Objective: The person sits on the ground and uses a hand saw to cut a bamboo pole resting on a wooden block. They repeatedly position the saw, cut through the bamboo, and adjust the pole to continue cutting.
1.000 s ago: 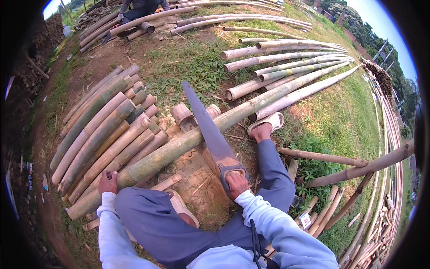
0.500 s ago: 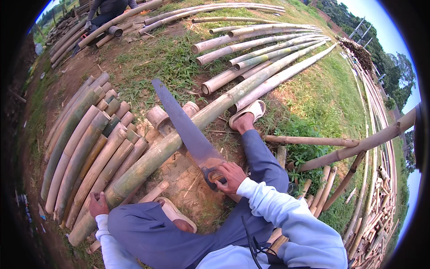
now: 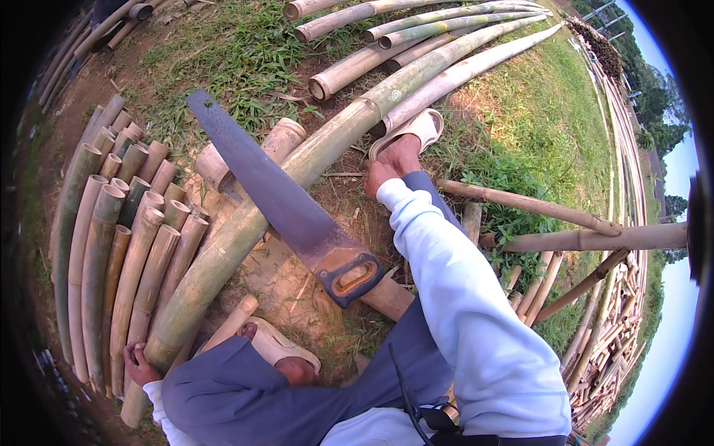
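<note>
A handsaw (image 3: 256,175) with a broad dark blade lies across a long greenish bamboo pole (image 3: 238,241). Its wood-and-black handle (image 3: 351,278) is free of any hand and points toward my right leg. My left hand (image 3: 140,364) is closed against the near end of that pole, at its left side. Down by my right ankle, my right hand (image 3: 378,180) has its fingers curled in beside the trouser hem and sandal (image 3: 424,130). Whatever those fingers hold, if anything, is hidden. Under the pole sits a short bamboo support (image 3: 216,165).
Cut bamboo pieces (image 3: 123,245) lie stacked at the left. Long bamboo poles (image 3: 349,70) spread over the grass at the far side. A bamboo frame (image 3: 565,238) stands to the right, near a heap of split bamboo (image 3: 617,342).
My right hand has let go of the saw handle and moved up to my right ankle. The saw stays lying across the pole. My left hand remains by the pole's near end.
</note>
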`<state>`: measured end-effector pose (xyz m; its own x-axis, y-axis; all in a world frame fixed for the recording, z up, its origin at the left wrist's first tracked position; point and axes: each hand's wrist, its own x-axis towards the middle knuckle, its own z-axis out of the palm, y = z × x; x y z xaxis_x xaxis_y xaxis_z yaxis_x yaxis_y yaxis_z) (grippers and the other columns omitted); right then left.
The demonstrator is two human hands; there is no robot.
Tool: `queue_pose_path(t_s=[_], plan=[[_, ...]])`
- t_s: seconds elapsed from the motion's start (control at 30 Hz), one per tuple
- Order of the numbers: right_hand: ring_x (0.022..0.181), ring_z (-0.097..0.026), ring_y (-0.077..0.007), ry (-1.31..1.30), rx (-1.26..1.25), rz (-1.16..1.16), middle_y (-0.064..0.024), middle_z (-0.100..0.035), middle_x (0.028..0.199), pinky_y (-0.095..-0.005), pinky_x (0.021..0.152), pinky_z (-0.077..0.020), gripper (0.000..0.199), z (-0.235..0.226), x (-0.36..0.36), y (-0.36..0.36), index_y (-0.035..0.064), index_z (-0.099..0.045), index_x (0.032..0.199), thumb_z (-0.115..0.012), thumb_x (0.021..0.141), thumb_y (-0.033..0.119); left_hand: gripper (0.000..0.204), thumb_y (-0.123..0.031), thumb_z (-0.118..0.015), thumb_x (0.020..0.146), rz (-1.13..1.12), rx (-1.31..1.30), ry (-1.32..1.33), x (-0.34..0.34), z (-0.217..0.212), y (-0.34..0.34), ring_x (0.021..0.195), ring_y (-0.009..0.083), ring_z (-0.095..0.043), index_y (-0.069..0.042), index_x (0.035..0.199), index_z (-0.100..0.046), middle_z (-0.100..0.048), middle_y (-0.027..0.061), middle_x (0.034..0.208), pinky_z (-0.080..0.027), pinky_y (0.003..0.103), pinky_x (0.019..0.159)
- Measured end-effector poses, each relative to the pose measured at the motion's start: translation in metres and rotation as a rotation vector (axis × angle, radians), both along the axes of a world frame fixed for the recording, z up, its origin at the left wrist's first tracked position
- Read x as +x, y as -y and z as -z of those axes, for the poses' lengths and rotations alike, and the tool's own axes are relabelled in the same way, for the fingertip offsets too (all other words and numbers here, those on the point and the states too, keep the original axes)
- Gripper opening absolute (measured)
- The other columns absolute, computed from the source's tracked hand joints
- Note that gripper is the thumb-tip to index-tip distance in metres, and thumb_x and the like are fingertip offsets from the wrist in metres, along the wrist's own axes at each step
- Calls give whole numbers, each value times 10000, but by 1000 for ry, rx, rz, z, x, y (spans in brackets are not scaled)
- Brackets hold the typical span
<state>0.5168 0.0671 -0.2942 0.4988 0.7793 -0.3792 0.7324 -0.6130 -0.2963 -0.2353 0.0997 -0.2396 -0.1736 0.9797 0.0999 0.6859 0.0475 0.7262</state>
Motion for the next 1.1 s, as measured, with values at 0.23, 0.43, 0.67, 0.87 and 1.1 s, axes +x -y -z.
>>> queue_pose_path(t_s=[0.23, 0.43, 0.67, 0.87, 1.1], plan=[[1169, -629, -439, -126, -173, 82, -296, -656, 1220, -507, 1041, -490, 644, 66, -18, 26, 164, -523, 1459, -574, 821, 99, 211, -158, -566, 992, 5, -6, -132, 6, -8, -12, 898, 209, -624, 37, 1017, -640, -656, 107, 938, -492, 326, 864], [1169, -625, -442, -139, -168, 87, -287, -653, 1233, -532, 1033, -488, 647, 64, -14, 27, 200, -538, 1452, -565, 815, 95, 193, -154, -568, 985, -25, -3, -180, 10, -7, -12, 860, 198, -574, 33, 970, -616, -623, 98, 901, -471, 313, 832], [1172, -637, -413, -143, -182, 76, -248, -666, 1244, -502, 1032, -496, 661, 67, -13, 28, 207, -516, 1470, -613, 824, 106, 192, -161, -586, 977, -47, 10, -198, 1, 0, -11, 854, 201, -570, 29, 964, -615, -620, 98, 885, -469, 328, 820], [1113, -643, -453, -72, -160, 8, -305, -673, 1146, -519, 999, -504, 592, 63, -2, 20, 143, -511, 1449, -575, 860, 153, 187, -154, -585, 976, -71, 26, -198, 11, 1, -14, 849, 201, -565, 31, 967, -612, -617, 96, 887, -467, 330, 823], [1099, -645, -455, -105, -30, 156, -297, -680, 1127, -524, 961, -510, 577, 51, -37, 19, 135, -415, 1458, -590, 921, 252, 180, -147, -587, 973, -84, 37, -233, 21, -9, -7, 821, 195, -546, 30, 945, -602, -602, 87, 866, -462, 334, 799]])
